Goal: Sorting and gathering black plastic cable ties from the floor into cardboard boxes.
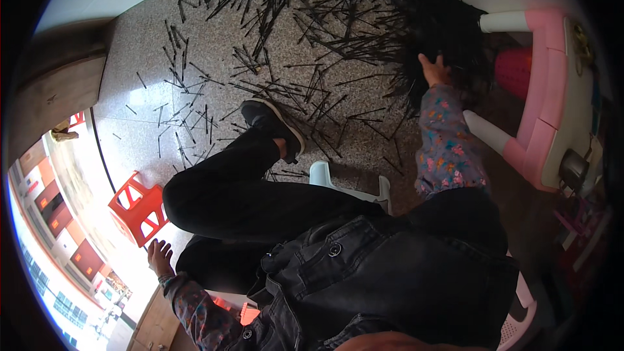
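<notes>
A dense heap of thin black stick-like pieces (pixel 448 32) lies along the wall at the far right, and many more are strewn over the speckled floor. My right hand (pixel 435 70) reaches to the near edge of this heap, thumb and fingers spread. I see nothing held in it, though the dark pieces behind blur the outline of some fingers. Down at the left, my left hand (pixel 159 258) hangs beside a red plastic stool (pixel 138 209). Its fingers are apart, with nothing visible in them.
My shoe (pixel 273 123) rests on the floor among loose pieces. A pale stool (pixel 351 190) stands by my leg. To the right are a pink and white frame (pixel 543 97), a red basket (pixel 513 71) and a metal pot (pixel 573 169). A wooden door (pixel 55 101) stands left, beside a bright opening.
</notes>
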The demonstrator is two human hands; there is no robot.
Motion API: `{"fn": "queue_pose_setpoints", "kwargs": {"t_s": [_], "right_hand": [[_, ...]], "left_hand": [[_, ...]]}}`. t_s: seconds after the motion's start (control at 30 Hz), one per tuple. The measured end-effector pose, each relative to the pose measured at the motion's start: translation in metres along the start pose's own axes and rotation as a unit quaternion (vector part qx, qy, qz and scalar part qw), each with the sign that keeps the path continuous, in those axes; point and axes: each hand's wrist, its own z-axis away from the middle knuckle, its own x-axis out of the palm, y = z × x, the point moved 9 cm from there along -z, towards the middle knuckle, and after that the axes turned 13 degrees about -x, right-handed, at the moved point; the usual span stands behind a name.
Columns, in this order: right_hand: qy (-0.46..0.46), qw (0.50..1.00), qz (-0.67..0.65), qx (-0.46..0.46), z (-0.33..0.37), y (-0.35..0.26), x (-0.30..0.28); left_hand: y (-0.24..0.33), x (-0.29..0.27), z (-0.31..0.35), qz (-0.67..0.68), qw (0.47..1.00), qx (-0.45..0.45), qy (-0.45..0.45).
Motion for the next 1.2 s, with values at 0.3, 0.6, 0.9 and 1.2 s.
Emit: {"fn": "queue_pose_setpoints", "kwargs": {"t_s": [0.3,0.6,0.9,1.2], "right_hand": [[-0.012,0.991,0.035,-0.126,0.059,-0.123,0.113],[-0.062,0.941,0.144,-0.301,0.114,-0.271,0.217],[-0.175,0.890,0.182,-0.381,0.218,-0.400,0.315],[-0.206,0.713,0.289,-0.604,0.321,-0.454,0.421]], "left_hand": [[0.006,0.034,-0.022,-0.007,0.995,0.038,-0.090],[0.032,0.097,-0.017,-0.006,0.973,0.103,-0.207],[0.079,0.115,0.043,-0.147,0.928,0.266,-0.215],[0.086,0.108,0.078,-0.215,0.889,0.369,-0.163]]}}
